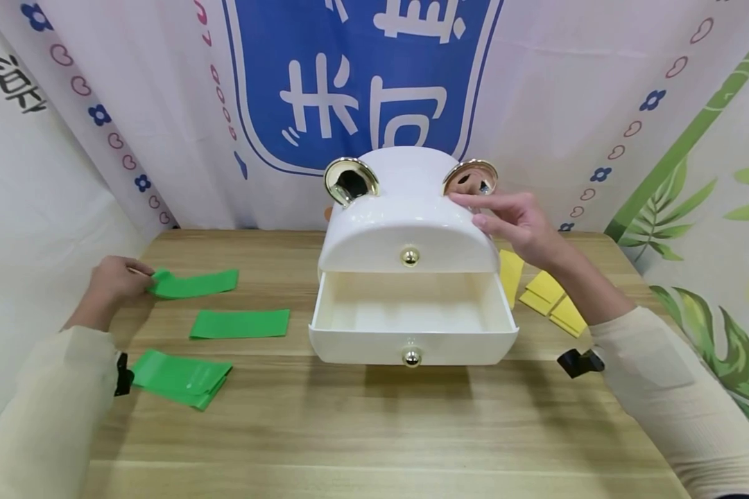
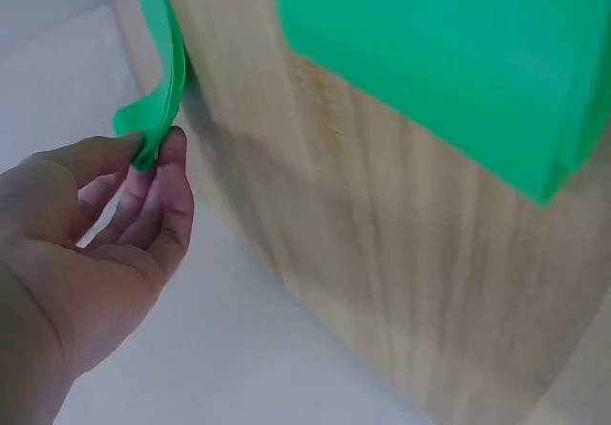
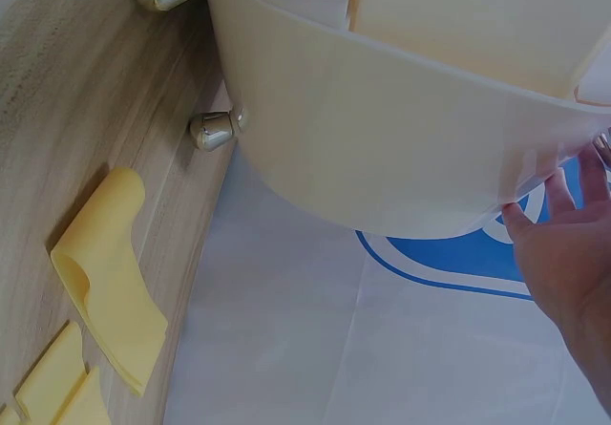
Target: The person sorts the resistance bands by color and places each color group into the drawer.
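At the table's left edge my left hand [image 1: 120,278] pinches the near end of a folded green strip [image 1: 201,283] between thumb and fingers. The left wrist view shows that pinched end [image 2: 151,138] lifted and bent, its layers pressed together. A white chest with two drawers [image 1: 412,208] stands at the middle back, topped by gold-rimmed ears. Its lower drawer [image 1: 413,350] is pulled out with nothing in it. My right hand [image 1: 517,220] touches the chest's upper right side by the right ear [image 1: 471,177], fingers extended; the right wrist view shows its fingertips against the white wall [image 3: 382,148].
Another green strip [image 1: 240,324] and a layered green stack [image 1: 184,378] lie on the wooden table [image 1: 362,443], left of the chest. Folded yellow pieces [image 1: 544,292] lie to the right, near my forearm. A printed curtain [image 1: 549,90] hangs behind the table.
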Demonstrator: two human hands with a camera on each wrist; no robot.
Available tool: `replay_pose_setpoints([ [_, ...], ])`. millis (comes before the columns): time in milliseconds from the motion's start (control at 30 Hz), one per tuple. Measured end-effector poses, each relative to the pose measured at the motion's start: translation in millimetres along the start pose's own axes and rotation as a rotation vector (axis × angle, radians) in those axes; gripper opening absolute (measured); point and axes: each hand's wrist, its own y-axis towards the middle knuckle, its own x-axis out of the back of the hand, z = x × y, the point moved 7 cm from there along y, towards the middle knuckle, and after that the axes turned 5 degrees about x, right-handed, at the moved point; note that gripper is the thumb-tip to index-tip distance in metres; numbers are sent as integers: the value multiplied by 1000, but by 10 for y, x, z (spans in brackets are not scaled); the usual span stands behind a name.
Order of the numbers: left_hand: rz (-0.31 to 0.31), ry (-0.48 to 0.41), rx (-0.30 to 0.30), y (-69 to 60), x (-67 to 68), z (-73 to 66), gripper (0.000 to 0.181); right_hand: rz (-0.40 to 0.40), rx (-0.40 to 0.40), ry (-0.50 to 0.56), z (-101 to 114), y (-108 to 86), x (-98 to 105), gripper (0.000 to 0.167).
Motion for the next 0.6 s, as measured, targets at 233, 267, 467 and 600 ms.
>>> replay_pose_setpoints([
  [233,-80,-112,-103,-2,73,-225,34,5,6,10,5,0,-11,38],
  [267,-96,-133,-123,-12,84,-282,33,5,4,9,4,0,-10,38],
  [467,-235,-111,-219,-132,215,-712,27,-4,-2,8,2,0,-5,38],
  [600,-296,-74,-273,-230,297,-997,23,-4,-2,11,0,1,-2,38],
])
